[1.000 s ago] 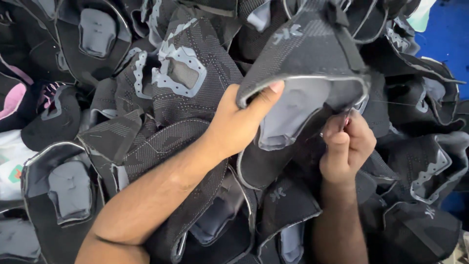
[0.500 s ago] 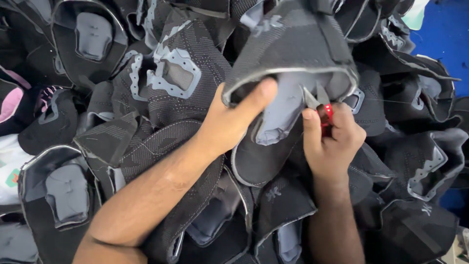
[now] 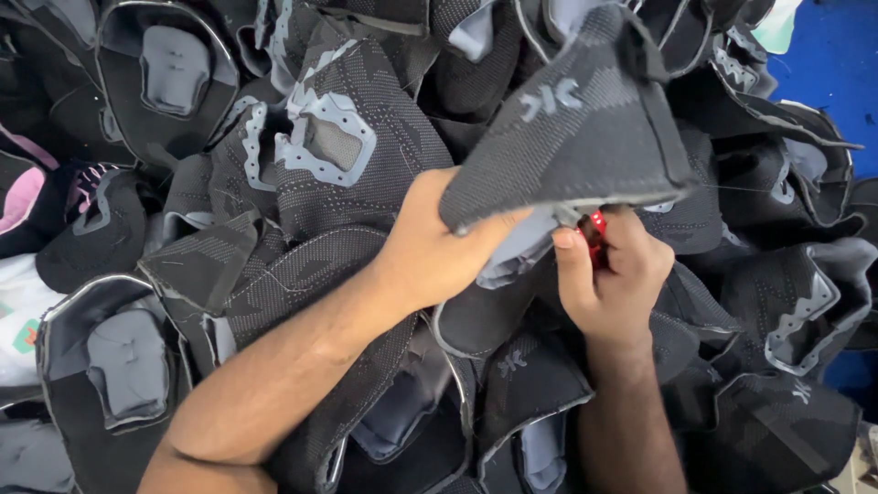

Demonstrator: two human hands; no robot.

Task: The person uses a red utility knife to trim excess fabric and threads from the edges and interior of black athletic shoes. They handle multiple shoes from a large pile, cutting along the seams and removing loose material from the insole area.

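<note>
My left hand (image 3: 439,247) grips a black knit shoe upper (image 3: 572,137) by its lower edge, thumb on the grey lining, and holds it raised over the pile. My right hand (image 3: 608,274) is closed around a small red-handled thread snipper (image 3: 595,233), its tip tucked under the upper's edge. The snipper's blades are hidden by the fabric.
A deep pile of black and grey shoe uppers (image 3: 320,155) fills the whole view. A pink and black upper (image 3: 27,197) and a white piece (image 3: 18,311) lie at the left edge. A blue surface (image 3: 828,64) shows at the top right.
The upper has been turned and lifted so its outer knit side faces me. My right hand has moved left and up, bringing the snipper under the upper's edge.
</note>
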